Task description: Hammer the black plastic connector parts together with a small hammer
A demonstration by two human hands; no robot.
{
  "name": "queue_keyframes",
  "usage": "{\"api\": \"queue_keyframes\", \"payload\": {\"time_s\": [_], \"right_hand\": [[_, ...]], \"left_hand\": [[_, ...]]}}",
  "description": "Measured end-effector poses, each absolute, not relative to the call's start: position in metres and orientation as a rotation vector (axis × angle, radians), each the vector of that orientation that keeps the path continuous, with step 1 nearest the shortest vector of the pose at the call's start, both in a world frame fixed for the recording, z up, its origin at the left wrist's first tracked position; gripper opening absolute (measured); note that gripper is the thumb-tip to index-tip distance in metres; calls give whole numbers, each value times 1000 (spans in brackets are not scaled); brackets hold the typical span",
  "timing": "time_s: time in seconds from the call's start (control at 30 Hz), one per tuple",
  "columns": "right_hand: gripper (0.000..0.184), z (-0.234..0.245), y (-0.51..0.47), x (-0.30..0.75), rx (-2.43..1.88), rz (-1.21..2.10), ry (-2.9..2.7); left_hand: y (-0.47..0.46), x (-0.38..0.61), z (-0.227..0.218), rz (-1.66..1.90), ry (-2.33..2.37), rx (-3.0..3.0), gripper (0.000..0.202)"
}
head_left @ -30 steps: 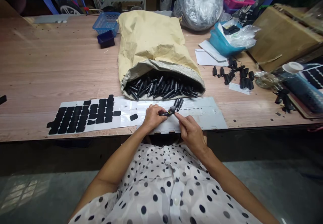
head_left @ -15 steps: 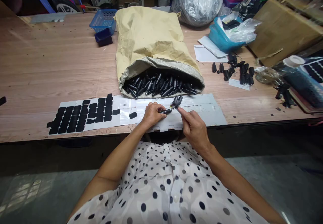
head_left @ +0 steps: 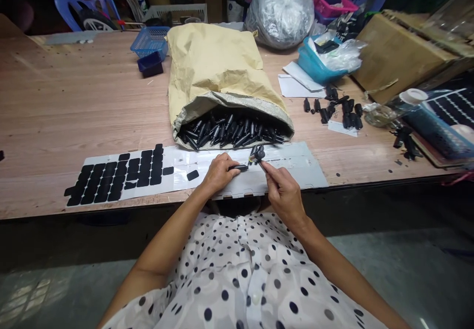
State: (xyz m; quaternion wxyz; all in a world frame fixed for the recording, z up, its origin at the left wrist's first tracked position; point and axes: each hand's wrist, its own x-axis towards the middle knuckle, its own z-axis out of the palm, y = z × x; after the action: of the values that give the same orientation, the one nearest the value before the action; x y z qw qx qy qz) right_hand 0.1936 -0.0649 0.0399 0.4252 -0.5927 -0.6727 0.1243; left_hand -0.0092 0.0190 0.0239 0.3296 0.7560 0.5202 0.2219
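My left hand (head_left: pixel 217 174) is closed around a small black plastic part (head_left: pixel 240 168) over the near edge of the table. My right hand (head_left: pixel 284 193) pinches at the part's right end, where a dark tip (head_left: pixel 256 156) sticks up. Both hands hover over a white backing sheet (head_left: pixel 296 168) that carries several black sticker pads (head_left: pixel 118 175) on its left. One loose pad (head_left: pixel 192 175) lies just left of my left hand. Right behind my hands, a tan paper sack (head_left: pixel 215 69) lies open, full of black parts (head_left: pixel 229 132).
A wooden table (head_left: pixel 74 102) spans the view. More black parts (head_left: pixel 335 109) lie scattered at right near white papers (head_left: pixel 294 86), a teal bin (head_left: pixel 318 64) and a cardboard box (head_left: pixel 400 55). A blue basket (head_left: pixel 150 40) and dark tray (head_left: pixel 150 64) stand behind; a plastic bag (head_left: pixel 279 15) beyond.
My hands stay together on the black part, with the fingers shifting slightly. The view has tilted a little, so the table sits lower and further left in frame.
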Motion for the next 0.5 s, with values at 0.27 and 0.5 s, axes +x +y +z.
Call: {"api": "queue_keyframes", "payload": {"time_s": [0.27,0.5], "right_hand": [[38,32,-67,192,-1490,311,-1696],[40,27,-65,189,-1521,284,-1696]], "left_hand": [[21,-11,27,590,1316,2037,17],[21,-12,22,652,1311,2052,14]]}}
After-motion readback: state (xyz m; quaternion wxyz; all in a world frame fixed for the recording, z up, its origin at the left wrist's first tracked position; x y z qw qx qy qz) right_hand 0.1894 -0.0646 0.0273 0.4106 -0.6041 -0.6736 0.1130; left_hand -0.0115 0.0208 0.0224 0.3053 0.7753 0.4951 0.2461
